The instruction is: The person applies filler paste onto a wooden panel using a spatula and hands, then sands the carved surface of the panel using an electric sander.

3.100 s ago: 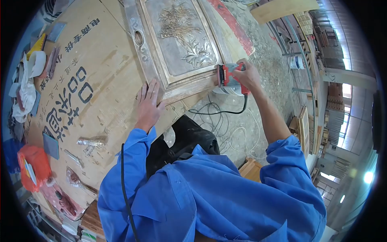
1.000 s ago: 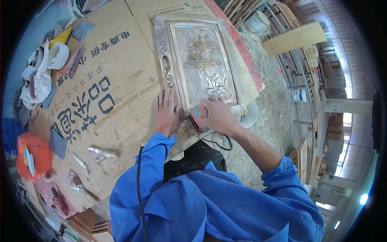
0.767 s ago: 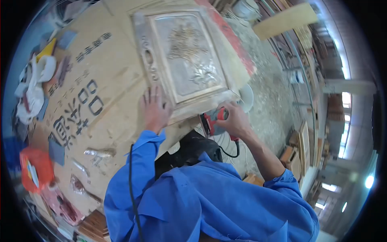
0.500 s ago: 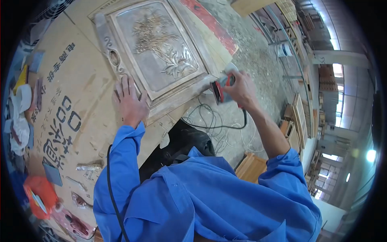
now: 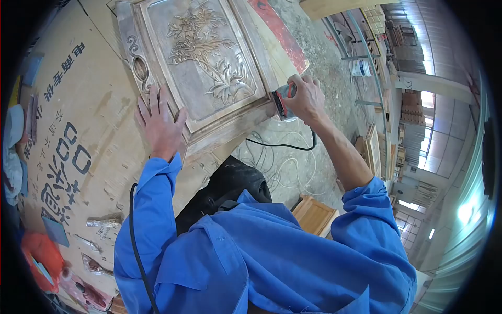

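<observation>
A carved wooden panel (image 5: 201,86) with raised leaves and flowers lies on the cardboard-covered table (image 5: 112,120). My left hand (image 5: 161,123) rests with spread fingers on the panel's lower left corner, below an oval opening in its side strip. Wrapped in the fingers of my right hand (image 5: 307,99) is a red and grey power sander (image 5: 285,101). The sander is tilted, its dark pad up against the panel's lower right edge. Its black cord (image 5: 282,147) hangs down and loops away below the panel.
Brushes (image 5: 95,264), a blue-grey block (image 5: 55,230) and a red plastic bag (image 5: 42,257) sit at the table's left side. A wooden box (image 5: 314,215) stands on the floor near my body. Loose cables (image 5: 293,175) lie on the floor; a white bucket (image 5: 361,67) is farther right.
Since half a second ago, the sander in my right hand has shifted slightly left and up to the panel's edge. The view has shifted a little. My left hand stays on the panel's corner.
</observation>
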Motion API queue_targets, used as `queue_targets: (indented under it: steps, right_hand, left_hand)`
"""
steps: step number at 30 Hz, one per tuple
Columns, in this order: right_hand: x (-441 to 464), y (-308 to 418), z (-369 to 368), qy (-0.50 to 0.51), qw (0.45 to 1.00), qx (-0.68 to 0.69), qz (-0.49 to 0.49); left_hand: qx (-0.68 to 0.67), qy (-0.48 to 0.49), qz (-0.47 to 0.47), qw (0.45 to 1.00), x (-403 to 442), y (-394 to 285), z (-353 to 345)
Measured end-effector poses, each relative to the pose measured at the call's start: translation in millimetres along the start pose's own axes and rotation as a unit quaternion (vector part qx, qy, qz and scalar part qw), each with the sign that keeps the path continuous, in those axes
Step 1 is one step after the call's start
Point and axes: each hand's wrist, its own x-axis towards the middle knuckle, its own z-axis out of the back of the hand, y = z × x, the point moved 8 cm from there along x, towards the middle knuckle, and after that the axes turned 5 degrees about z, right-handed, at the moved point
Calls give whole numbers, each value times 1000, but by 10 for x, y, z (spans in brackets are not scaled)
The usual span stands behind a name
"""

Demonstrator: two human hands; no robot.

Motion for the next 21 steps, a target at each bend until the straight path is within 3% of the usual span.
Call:
queue_targets:
  steps: [21]
  right_hand:
    - [656,438,138,-15,999,-22,25]
  left_hand:
    - [-61,-22,3,998,33,69,-16]
